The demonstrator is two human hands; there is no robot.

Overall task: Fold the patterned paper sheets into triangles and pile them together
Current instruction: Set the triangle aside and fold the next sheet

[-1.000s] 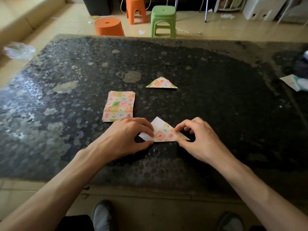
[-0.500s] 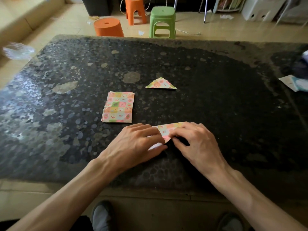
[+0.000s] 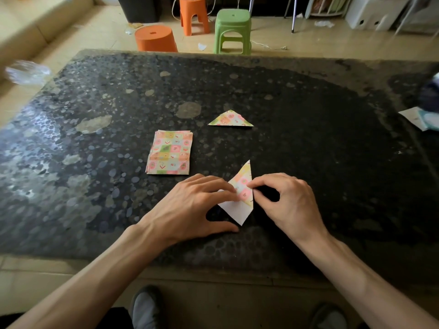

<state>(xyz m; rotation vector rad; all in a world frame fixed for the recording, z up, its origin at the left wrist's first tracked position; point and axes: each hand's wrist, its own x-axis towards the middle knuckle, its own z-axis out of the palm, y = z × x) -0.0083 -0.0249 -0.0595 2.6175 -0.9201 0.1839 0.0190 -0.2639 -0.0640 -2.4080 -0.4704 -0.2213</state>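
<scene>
Dark speckled tabletop [image 3: 320,150], left hand [image 3: 190,207] flat, fingers pressing the half-folded patterned sheet [image 3: 244,186] at near centre, right hand [image 3: 289,200] pinching its right edge, stack of unfolded sheets [image 3: 169,153] just beyond left hand, finished triangle [image 3: 230,119] farther back, apart.

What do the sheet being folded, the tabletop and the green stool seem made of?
Sheet being folded: thin paper, printed one side, white the other, sharply creased. Tabletop: glossy dark pebbled stone, perhaps under glass; it reflects light. Green stool: moulded plastic, smooth, uniformly coloured.
</scene>
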